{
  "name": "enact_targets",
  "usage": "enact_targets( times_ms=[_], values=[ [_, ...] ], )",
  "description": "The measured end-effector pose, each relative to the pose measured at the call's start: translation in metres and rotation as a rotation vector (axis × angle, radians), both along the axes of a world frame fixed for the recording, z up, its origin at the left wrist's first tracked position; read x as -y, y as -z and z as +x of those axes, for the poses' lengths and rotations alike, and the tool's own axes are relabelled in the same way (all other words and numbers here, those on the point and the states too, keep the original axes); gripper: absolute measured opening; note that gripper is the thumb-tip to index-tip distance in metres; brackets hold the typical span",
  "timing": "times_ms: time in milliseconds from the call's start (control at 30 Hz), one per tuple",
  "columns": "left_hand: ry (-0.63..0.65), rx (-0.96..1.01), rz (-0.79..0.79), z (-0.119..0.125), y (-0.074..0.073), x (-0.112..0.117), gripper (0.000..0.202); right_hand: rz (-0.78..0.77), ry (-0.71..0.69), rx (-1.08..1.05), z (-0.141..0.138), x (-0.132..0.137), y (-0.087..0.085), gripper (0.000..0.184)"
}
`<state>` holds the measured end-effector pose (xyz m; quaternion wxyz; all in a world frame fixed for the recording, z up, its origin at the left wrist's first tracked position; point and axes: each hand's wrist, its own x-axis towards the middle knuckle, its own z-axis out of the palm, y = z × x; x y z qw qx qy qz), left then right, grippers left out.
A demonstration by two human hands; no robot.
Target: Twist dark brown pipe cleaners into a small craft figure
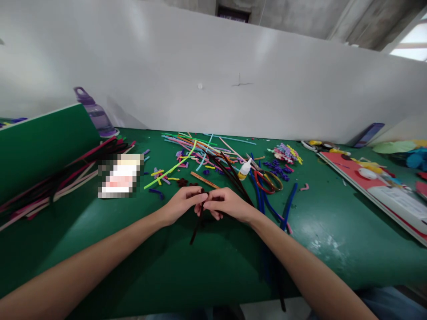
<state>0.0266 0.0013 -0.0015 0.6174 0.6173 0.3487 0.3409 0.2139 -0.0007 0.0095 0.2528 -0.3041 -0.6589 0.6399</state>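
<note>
- The left hand (182, 202) and right hand (230, 204) meet fingertip to fingertip, both pinched closed on a dark brown fuzzy pipe cleaner (196, 226) above the green table (216, 266).
- Bending it neatly probably wants both pinches close together, with the loose tail hanging free.

A: Any writing to read on the green bench (213, 266)?
B: None; the small white packet with pink marks (120, 175) is blurred into blocks; nothing legible there.
A: The flat red-and-white printed board (393, 200) at the right edge?
B: Faint grey lines on its white panel; too small to make out.
A: The small white-and-yellow plastic bottle (244, 170)?
B: Too tiny to read anything; no brand or number shows.
</note>
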Motion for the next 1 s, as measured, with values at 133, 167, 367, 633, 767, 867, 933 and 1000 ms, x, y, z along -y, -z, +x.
enact_targets(
  times_ms=[133, 167, 367, 633, 767, 867, 933, 1000],
  values=[
    [-0.001, -0.003, 0.012, 0.0009, 0.0003, -0.0001, 0.025, 0.027, 0.057, -0.012, -0.0003, 0.0001, -0.0002, 0.027],
    [0.002, -0.003, 0.011, 0.0009, 0.0006, -0.0002, 0.023, 0.028, 0.065, -0.012, -0.0005, 0.0002, 0.0001, 0.027],
    [0.024, -0.006, 0.016, 0.0001, 0.0017, -0.0009, 0.020, 0.007, 0.035, -0.001, 0.0002, -0.0008, 0.0007, 0.023],
    [0.029, -0.013, 0.020, 0.0004, -0.0005, -0.0005, 0.022, -0.005, 0.039, 0.020, 0.0041, -0.0051, 0.0004, 0.021],
    [0.022, -0.037, 0.032, 0.0008, -0.0010, 0.0012, 0.023, -0.033, 0.062, -0.003, 0.0044, -0.0058, 0.0009, 0.019],
    [0.041, -0.076, 0.019, 0.0007, -0.0011, 0.0018, 0.023, -0.069, 0.085, -0.037, 0.0046, -0.0060, 0.0006, 0.015],
    [0.045, -0.095, 0.020, 0.0004, -0.0010, 0.0014, 0.023, -0.082, 0.075, -0.050, 0.0044, -0.0059, 0.0004, 0.014],
    [0.035, -0.098, 0.030, 0.0003, -0.0013, 0.0010, 0.024, -0.091, 0.053, -0.049, 0.0039, -0.0057, 0.0005, 0.014]
  ],
)
